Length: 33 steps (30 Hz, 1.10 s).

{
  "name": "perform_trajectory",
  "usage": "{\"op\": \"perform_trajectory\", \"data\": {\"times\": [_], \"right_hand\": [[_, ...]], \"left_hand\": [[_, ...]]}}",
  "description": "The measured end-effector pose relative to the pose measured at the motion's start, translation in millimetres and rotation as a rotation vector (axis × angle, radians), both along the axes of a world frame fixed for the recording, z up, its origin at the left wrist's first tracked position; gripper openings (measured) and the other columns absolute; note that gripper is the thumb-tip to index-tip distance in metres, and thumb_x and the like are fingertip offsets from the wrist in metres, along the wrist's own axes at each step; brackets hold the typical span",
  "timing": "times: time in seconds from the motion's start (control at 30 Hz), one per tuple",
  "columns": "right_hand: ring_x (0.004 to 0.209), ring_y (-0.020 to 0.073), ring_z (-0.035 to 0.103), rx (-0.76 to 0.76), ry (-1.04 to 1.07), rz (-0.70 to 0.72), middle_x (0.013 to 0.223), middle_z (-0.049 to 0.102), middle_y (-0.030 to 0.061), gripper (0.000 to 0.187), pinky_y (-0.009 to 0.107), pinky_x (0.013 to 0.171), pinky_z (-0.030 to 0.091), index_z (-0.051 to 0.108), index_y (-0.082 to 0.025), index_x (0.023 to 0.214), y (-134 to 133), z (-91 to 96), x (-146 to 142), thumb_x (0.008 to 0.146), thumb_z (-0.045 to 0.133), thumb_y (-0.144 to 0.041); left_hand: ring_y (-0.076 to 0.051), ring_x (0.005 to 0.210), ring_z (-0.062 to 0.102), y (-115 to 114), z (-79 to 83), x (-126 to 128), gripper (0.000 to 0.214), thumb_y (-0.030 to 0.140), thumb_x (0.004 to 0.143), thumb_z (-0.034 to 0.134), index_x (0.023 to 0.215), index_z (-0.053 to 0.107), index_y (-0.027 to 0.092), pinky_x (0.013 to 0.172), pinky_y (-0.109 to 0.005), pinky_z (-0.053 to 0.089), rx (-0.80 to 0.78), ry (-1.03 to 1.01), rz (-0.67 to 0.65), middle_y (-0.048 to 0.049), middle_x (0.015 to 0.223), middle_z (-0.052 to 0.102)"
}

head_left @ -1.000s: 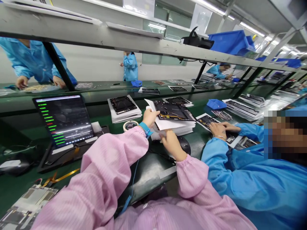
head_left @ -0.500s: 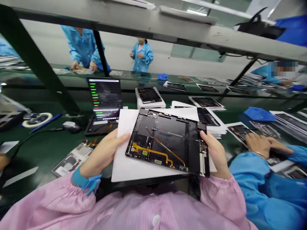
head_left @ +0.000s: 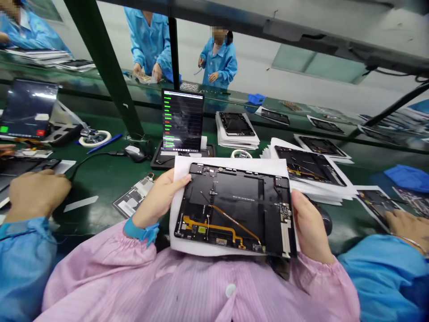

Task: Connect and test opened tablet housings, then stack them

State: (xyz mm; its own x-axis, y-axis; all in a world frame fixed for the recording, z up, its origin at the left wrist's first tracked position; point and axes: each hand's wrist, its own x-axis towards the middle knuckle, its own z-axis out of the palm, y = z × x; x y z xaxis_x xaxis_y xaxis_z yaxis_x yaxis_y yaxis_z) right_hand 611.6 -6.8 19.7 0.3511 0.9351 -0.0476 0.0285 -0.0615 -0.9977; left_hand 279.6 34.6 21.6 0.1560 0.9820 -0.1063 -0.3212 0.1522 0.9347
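Black rectangular opened tablet chassis (head_left: 234,208), orange flex cable and gold traces showing, lay on white paper sheet (head_left: 179,170) at frame centre; left hand (head_left: 159,197) and right hand (head_left: 310,223) each had a closed grip on its edges.

Open tablet back shell (head_left: 234,208): black, rectangular, long side left-to-right, inner side up, tilted slightly toward the wearer. Orange flex cable ran along its lower left; a thin diagonal wire crossed the middle; a small board sat by the right edge. It lay flat on a white sheet (head_left: 231,164), which showed past its top, left and bottom edges. Both were held above the near edge of the green bench.
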Motion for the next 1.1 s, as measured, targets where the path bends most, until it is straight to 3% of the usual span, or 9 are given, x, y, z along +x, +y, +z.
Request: {"op": "perform_trajectory", "data": {"times": [0.13,0.23,0.37,0.5,0.6,0.67,0.83,0.97,1.1], "right_hand": [[0.088,0.0247,0.069,-0.046,0.243,0.071,0.089,0.072,0.0038,0.044,0.035,0.076,0.058,0.066,-0.021,0.098,-8,-2.5,-8,0.072,0.071,-0.057],[0.09,0.0258,0.069,-0.086,0.219,0.148,0.097,0.072,0.0062,0.053,0.037,0.077,0.058,0.065,-0.02,0.111,-9,3.9,-15,0.073,0.07,-0.057],[0.092,0.0205,0.068,0.059,0.043,-0.078,0.104,0.071,0.0005,0.042,0.03,0.079,0.057,0.068,-0.026,0.109,0,15.7,-5,0.071,0.076,-0.041],[0.088,0.0191,0.069,-0.019,0.045,-0.258,0.096,0.072,0.0012,0.031,0.026,0.075,0.058,0.072,-0.022,0.089,17,11.1,21,0.065,0.078,-0.041],[0.088,0.0223,0.069,-0.137,0.104,-0.153,0.096,0.072,0.0023,0.038,0.031,0.074,0.059,0.07,-0.019,0.091,23,1.2,25,0.063,0.078,-0.043],[0.089,0.0212,0.068,-0.149,0.063,-0.043,0.1,0.072,0.0017,0.04,0.029,0.072,0.059,0.07,-0.02,0.095,22,-4.5,14,0.064,0.078,-0.044],[0.085,0.0193,0.068,-0.153,-0.015,0.186,0.101,0.072,0.0033,0.045,0.025,0.066,0.054,0.067,-0.021,0.107,19,-23.1,-28,0.072,0.075,-0.048],[0.094,0.02,0.065,-0.172,-0.113,0.242,0.109,0.07,0.0053,0.046,0.028,0.079,0.051,0.067,-0.019,0.105,27,-42.3,-35,0.078,0.066,-0.057],[0.079,0.0193,0.065,-0.207,-0.261,0.359,0.09,0.071,0.0043,0.044,0.028,0.07,0.049,0.068,-0.017,0.098,39,-50.7,-19,0.08,0.062,-0.057]], "left_hand": [[-0.023,0.085,0.068,3,-1.7,1,0.053,0.041,0.068,0.08,0.112,0.065,0.015,0.077,-0.034,0.056,-0.015,-0.013,-0.014,-0.0087,0.1,0.072],[-0.022,0.081,0.068,6,7.9,-2,0.051,0.042,0.071,0.078,0.111,0.065,0.014,0.074,-0.032,0.056,0.004,0.043,-0.058,-0.0087,0.098,0.072],[-0.021,0.076,0.067,12,25.5,-21,0.054,0.056,0.084,0.059,0.122,0.059,0.018,0.062,-0.03,0.055,0.167,0.248,0.064,-0.0098,0.099,0.07],[-0.029,0.106,0.059,21,11.5,-30,0.053,0.046,0.079,0.066,0.125,0.057,0.019,0.085,-0.042,0.053,0.533,0.914,0.196,-0.0121,0.116,0.064],[-0.037,0.119,0.047,33,-11.7,-23,0.023,0.021,0.074,0.067,0.095,0.07,0.014,0.095,-0.05,0.045,0.644,1.503,0.081,-0.0179,0.122,0.058],[-0.037,0.115,0.049,43,-18.7,-22,0.013,0.011,0.076,0.057,0.081,0.069,0.012,0.09,-0.049,0.045,0.602,1.635,0.101,-0.0199,0.112,0.061],[-0.025,0.079,0.062,68,-1.8,-38,0.01,0.019,0.076,0.057,0.079,0.066,0.015,0.077,-0.036,0.047,0.392,1.104,0.219,-0.0095,0.08,0.067],[-0.019,0.066,0.063,74,7.9,-42,0.017,0.03,0.07,0.07,0.078,0.066,0.016,0.065,-0.03,0.05,0.203,0.623,-0.06,-0.0063,0.073,0.067],[-0.015,0.061,0.061,67,2.2,-35,0.021,0.035,0.069,0.074,0.078,0.069,0.016,0.059,-0.026,0.049,0.128,0.461,-0.297,-0.0056,0.072,0.067]]}}
